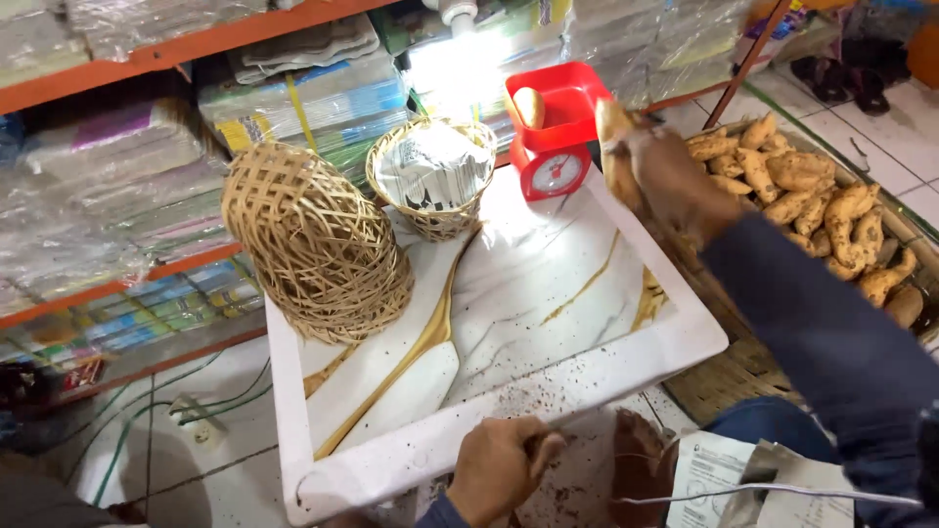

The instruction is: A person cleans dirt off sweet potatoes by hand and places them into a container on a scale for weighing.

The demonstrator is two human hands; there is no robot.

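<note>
My right hand [675,181] is raised beside a red kitchen scale [556,127] and grips two sweet potatoes [616,156]; the hand is blurred. One sweet potato [529,106] lies in the scale's red pan. My left hand [504,467] rests at the near edge of the white marble-patterned table [548,293], fingers curled shut with nothing visible in them. To the right, a flat woven tray [753,376] holds a heap of sweet potatoes [822,210].
A stack of woven baskets [313,244] lies on its side at the table's left. An upright basket lined with newspaper [433,176] stands behind it. Orange shelves with plastic-wrapped goods [127,196] fill the back. Papers [724,479] lie near my lap.
</note>
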